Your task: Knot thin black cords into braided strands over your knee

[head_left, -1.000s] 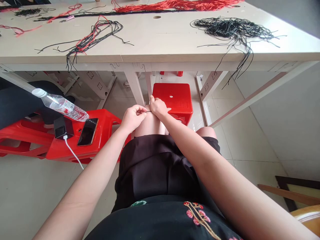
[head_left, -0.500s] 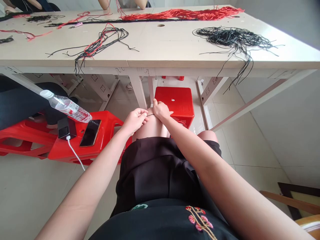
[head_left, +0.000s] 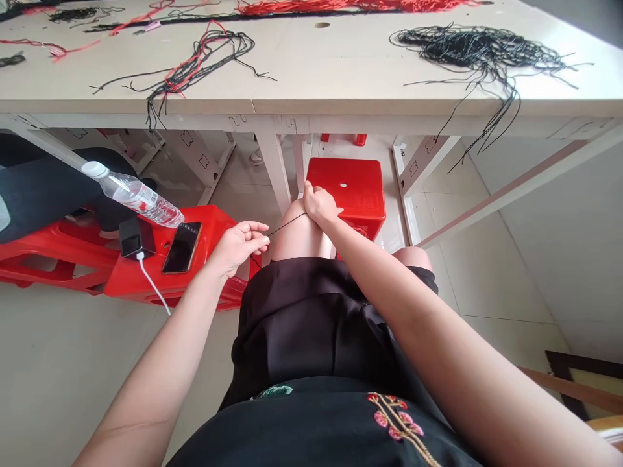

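A thin black cord (head_left: 288, 222) runs taut across my bare knee (head_left: 292, 241) between my two hands. My left hand (head_left: 242, 245) pinches it between thumb and fingertips, just left of the knee, and a short end hangs below. My right hand (head_left: 320, 205) is pressed against the top of the knee, closed over the other end of the cord; part of its grip is hidden. On the table (head_left: 331, 81) ahead lie a bundle of black cords with a red one (head_left: 197, 68) and a larger tangle of black cords (head_left: 474, 50), whose ends hang over the edge.
Red cords (head_left: 360, 6) lie along the far side of the table. To my left, a red stool (head_left: 214, 224) carries a water bottle (head_left: 139, 198), a phone (head_left: 182, 248) and a black charger (head_left: 137, 237) with a white cable. Another red stool (head_left: 346, 188) stands under the table.
My left hand has drawn away to the left and down, so a longer stretch of cord shows. My right hand stays on the knee. The view has tilted slightly downward.
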### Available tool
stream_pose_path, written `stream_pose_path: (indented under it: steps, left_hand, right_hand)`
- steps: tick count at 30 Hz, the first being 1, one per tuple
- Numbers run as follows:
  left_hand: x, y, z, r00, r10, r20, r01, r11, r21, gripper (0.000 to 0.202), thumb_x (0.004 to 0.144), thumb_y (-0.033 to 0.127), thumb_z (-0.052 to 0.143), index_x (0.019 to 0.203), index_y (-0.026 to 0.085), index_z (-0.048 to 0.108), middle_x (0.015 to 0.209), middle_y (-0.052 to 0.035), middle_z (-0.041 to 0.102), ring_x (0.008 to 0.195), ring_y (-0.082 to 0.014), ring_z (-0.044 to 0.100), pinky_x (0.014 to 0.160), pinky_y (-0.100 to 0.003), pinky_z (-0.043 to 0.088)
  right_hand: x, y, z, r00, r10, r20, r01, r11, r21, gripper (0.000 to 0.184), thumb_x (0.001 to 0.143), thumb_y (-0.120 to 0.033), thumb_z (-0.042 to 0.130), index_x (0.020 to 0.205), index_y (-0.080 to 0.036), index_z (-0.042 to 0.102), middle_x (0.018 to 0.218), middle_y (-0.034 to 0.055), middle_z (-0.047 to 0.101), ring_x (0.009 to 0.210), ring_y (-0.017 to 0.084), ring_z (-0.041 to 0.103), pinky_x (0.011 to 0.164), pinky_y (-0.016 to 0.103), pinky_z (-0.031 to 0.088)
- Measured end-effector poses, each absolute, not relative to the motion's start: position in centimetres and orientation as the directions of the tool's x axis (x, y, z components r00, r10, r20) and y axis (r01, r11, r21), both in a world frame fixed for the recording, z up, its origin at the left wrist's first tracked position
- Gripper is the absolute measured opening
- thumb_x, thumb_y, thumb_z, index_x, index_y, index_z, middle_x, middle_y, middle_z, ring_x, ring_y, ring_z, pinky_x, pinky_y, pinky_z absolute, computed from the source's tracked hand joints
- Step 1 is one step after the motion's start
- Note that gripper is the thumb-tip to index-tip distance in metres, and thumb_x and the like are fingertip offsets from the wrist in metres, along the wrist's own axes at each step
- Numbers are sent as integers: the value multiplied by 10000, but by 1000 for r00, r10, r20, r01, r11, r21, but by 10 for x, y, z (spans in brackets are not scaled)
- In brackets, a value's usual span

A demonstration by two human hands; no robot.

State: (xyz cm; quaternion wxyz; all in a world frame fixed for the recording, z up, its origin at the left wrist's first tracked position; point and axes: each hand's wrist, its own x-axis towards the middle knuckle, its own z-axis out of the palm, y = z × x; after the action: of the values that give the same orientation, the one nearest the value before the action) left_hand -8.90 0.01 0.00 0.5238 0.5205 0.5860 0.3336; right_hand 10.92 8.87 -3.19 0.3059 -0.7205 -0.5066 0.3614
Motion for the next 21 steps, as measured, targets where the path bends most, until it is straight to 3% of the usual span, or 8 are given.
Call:
stream_pose_path:
  steps: [6, 14, 18, 21]
  left_hand:
    - [-82, -3, 10, 95, 927, -362, 180, 342, 922, 346, 726, 217, 661, 1056, 165, 571, 712, -18, 665, 588, -86, 560, 556, -214, 425]
    - [-90, -17, 12, 126, 895, -429, 137, 412, 901, 269, 755, 317, 642, 953, 136, 613, 835, -69, 669, 647, -110, 603, 548, -219, 411]
    - [-98, -24, 14, 110, 896, -430, 114, 418, 901, 300, 724, 356, 671, 919, 135, 619, 853, -49, 628, 666, -117, 601, 560, -237, 431]
    - [-104, -28, 12, 85, 914, -396, 201, 374, 905, 331, 654, 282, 735, 933, 149, 616, 832, -18, 602, 664, -102, 578, 585, -240, 452]
  right_hand:
    - [110, 90, -34, 227, 951, -211, 501, -299, -812, 546, 866, -595, 199, 831, -203, 578, 1018, 107, 644, 1110, 354, 531, 1004, 739, 57]
    - [110, 88, -32, 234, 947, -221, 488, -311, -816, 549, 863, -602, 213, 840, -197, 584, 1036, 116, 636, 1101, 358, 528, 1004, 738, 65]
    - [109, 87, -31, 238, 947, -214, 482, -307, -821, 544, 861, -600, 220, 828, -196, 584, 1044, 118, 633, 1116, 359, 519, 1006, 734, 86]
    - [109, 87, -32, 240, 948, -211, 480, -304, -823, 540, 861, -598, 222, 825, -196, 580, 1049, 118, 633, 1123, 357, 516, 1009, 730, 88]
